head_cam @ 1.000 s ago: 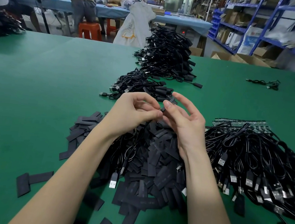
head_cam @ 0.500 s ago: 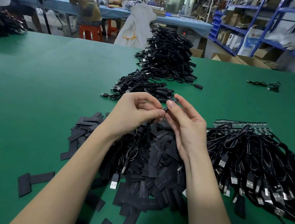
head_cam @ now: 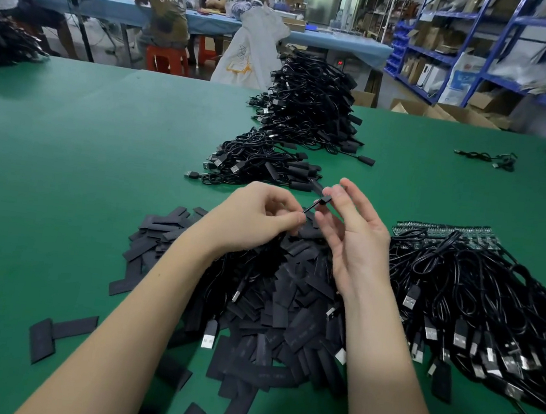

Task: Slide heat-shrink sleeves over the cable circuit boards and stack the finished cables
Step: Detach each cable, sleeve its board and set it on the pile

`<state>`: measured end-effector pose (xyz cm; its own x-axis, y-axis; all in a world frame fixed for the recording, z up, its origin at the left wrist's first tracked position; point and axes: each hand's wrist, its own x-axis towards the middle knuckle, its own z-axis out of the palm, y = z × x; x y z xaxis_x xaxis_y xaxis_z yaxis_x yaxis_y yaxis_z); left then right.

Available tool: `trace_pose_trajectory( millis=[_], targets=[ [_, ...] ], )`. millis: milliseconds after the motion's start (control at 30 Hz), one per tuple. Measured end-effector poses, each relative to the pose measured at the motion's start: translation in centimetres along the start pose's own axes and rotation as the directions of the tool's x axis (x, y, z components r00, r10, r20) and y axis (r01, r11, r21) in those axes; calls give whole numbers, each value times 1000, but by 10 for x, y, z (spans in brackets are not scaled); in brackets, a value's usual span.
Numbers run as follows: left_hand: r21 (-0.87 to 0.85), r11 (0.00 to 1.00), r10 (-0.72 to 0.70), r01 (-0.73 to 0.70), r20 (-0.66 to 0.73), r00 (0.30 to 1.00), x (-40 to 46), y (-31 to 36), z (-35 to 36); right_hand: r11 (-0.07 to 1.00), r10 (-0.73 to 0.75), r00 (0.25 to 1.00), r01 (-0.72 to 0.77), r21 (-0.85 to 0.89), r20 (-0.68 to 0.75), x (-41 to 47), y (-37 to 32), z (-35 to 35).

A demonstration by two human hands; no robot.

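Note:
My left hand point(head_cam: 257, 217) and my right hand point(head_cam: 353, 236) meet above a heap of flat black heat-shrink sleeves point(head_cam: 287, 304). Between them is one small black sleeve point(head_cam: 318, 203): the left fingertips pinch its lower end, the right thumb and forefinger pinch its upper end. What is inside the sleeve is hidden. Bare cables with USB plugs point(head_cam: 477, 308) lie in a bundle to the right, their green circuit boards point(head_cam: 442, 228) at the far end. Sleeved cables form a small pile point(head_cam: 262, 168) just beyond my hands and a tall stack point(head_cam: 310, 105) behind it.
The green table point(head_cam: 83, 158) holds loose sleeves point(head_cam: 56, 332) at the near left. One stray cable point(head_cam: 488, 158) lies far right. More black cables sit at the far left edge point(head_cam: 1, 39). Two people work at a blue table behind; shelving stands at the right.
My right hand has opened out and risen slightly, drawing the sleeve's upper end up and to the right. The left hand stays in place.

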<state>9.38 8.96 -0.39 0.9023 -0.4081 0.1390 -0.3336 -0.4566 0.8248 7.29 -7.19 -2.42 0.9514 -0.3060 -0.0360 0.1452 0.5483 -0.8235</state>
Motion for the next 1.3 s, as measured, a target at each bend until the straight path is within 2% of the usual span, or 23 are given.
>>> trace_pose_trajectory(
  millis=[167, 233, 300, 367, 467, 633, 700, 800, 933, 1000, 1067, 1167, 1233, 1300],
  targets=[
    [-50, 998, 20, -27, -132, 991, 17, 14, 13, 998, 31, 999, -33, 47, 38, 2, -7, -3],
    [45, 998, 58, -52, -146, 988, 35, 20, 9, 998, 51, 998, -52, 42, 32, 2, -6, -5],
    [242, 967, 121, -84, -144, 982, 60, 26, -4, 998, 67, 998, -67, 7, 21, 2, -5, -6],
    [434, 896, 149, -89, -106, 983, 89, 31, -22, 997, 79, 997, -79, -25, 8, 2, -4, -7],
    [662, 749, 91, -39, -45, 995, 137, 28, -47, 994, 86, 996, -86, -60, 1, 3, -2, -6],
    [849, 525, -53, 56, -33, 998, 171, 3, -65, 990, 109, 994, -109, -86, 0, 3, 0, -4],
    [875, 477, -97, 79, -37, 995, 174, -11, -64, 990, 111, 994, -110, -93, -1, 3, 0, -5],
    [853, 515, -34, 81, -74, 997, 169, -24, -57, 986, 113, 994, -113, -119, -7, 4, 0, -4],
    [679, 735, 107, -7, -107, 989, 135, -20, -44, 974, 120, 993, -121, -192, -15, 5, 3, -2],
    [581, 814, 120, -8, -155, 981, 108, -16, -39, 958, 113, 994, -111, -265, -7, 5, 5, -2],
    [536, 843, 71, 50, -202, 977, 80, -14, -33, 938, 102, 995, -94, -334, 6, 6, 7, -2],
    [550, 810, -134, 202, -161, 978, 41, -20, -25, 911, 98, 995, -76, -405, 34, 5, 9, 0],
    [627, 721, -285, 294, -118, 951, 26, -21, -21, 899, 92, 995, -62, -433, 49, 5, 9, 0],
    [681, 653, -355, 332, -113, 928, 16, -19, -21, 890, 92, 994, -59, -452, 51, 3, 10, 0]
  ],
)
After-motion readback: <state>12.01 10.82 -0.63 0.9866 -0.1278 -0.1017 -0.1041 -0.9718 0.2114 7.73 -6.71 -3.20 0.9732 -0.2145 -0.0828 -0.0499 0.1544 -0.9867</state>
